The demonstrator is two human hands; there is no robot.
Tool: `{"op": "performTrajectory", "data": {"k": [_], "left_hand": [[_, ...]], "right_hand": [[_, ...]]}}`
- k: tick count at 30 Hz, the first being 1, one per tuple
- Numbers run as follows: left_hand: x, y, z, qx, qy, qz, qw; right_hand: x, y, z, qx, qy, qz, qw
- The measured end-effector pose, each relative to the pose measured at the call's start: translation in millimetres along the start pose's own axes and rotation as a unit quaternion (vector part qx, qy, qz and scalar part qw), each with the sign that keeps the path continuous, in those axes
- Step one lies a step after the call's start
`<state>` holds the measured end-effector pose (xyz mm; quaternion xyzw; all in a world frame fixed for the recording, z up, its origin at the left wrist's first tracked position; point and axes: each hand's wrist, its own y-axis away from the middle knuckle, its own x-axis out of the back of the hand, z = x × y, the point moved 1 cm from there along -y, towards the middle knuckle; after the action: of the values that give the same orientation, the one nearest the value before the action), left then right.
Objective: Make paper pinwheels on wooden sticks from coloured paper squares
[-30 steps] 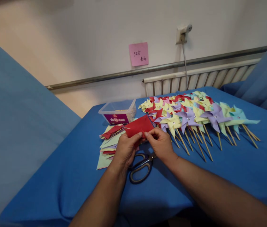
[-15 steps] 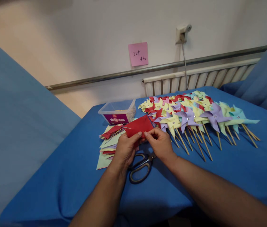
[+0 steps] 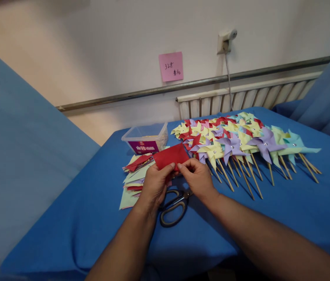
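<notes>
A red sheet of paper [image 3: 172,155] is held up above the table between both hands. My left hand [image 3: 157,181] is closed on its lower left part, thumb on top. My right hand [image 3: 197,176] pinches the lower edge, its thumb almost meeting the left one. The fingers underneath are partly hidden. Below the hands lie scissors with dark handles [image 3: 173,212], their blades mostly covered by my right hand. To the left of my left hand is a pile of coloured paper sheets [image 3: 130,199], with a red folded piece [image 3: 138,162] on it.
Many paper pinwheels [image 3: 232,146] on wooden sticks lie at the right on the blue-covered table [image 3: 94,218]. A clear plastic box [image 3: 146,138] with a purple label stands behind the paper pile. A radiator [image 3: 249,97] and a pipe run along the wall behind.
The red paper has tilted slightly in my hands, and the pale line near its left edge no longer shows. Both hands stay almost in the same place.
</notes>
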<state>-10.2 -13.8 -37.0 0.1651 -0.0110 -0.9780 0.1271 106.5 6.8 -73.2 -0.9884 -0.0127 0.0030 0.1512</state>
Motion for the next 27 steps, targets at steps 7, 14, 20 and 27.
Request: {"op": "performTrajectory", "data": {"k": [7,14,20,27], "left_hand": [[16.0,-3.4,13.4,0.045,-0.113,0.016,0.992],[17.4,-0.7,22.1,0.036,-0.265,-0.060,0.962],[14.9,1.8,23.3,-0.004,-0.335,-0.103,0.936],[18.3,-0.1,18.1,-0.020,-0.337,-0.092,0.937]], "right_hand": [[11.3,-11.2,0.2,-0.003,-0.053,0.085,0.995],[27.7,-21.6,-14.8,0.067,-0.014,-0.002,0.998],[22.1,-13.2,-13.7,0.034,0.051,-0.119,0.991],[13.6,-10.9,-5.4,0.002,0.027,-0.108,0.994]]}}
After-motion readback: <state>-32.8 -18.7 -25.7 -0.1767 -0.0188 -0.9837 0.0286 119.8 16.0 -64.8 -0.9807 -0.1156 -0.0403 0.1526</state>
